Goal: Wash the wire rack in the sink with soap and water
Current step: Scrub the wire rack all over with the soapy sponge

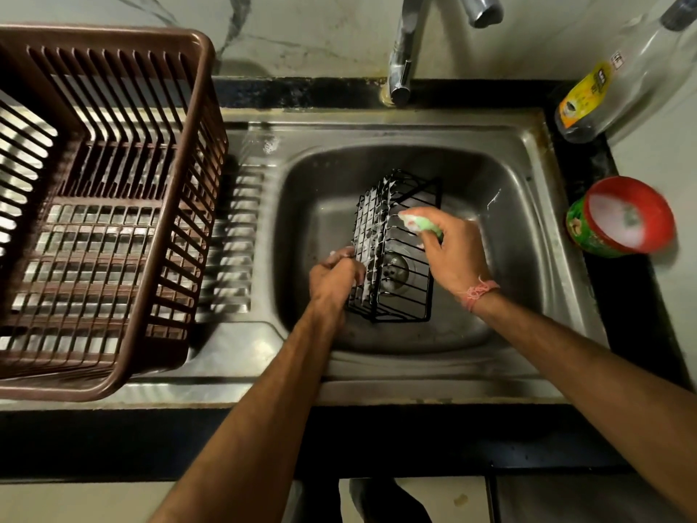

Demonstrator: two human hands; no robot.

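Your forearms reach in from six o'clock. Your left hand has its grip clenched round the wire rack's near edge, tilting it up in the sink so its soapy side faces you. Your right hand pinches a green sponge against the wires. At three o'clock on the worktop a soap tub stands handy.

**One head camera, looking down**

A single wide-angle view from the person's head faces forward and steeply down, close over the sink. It takes in the tap at the top edge and both forearms entering from below.
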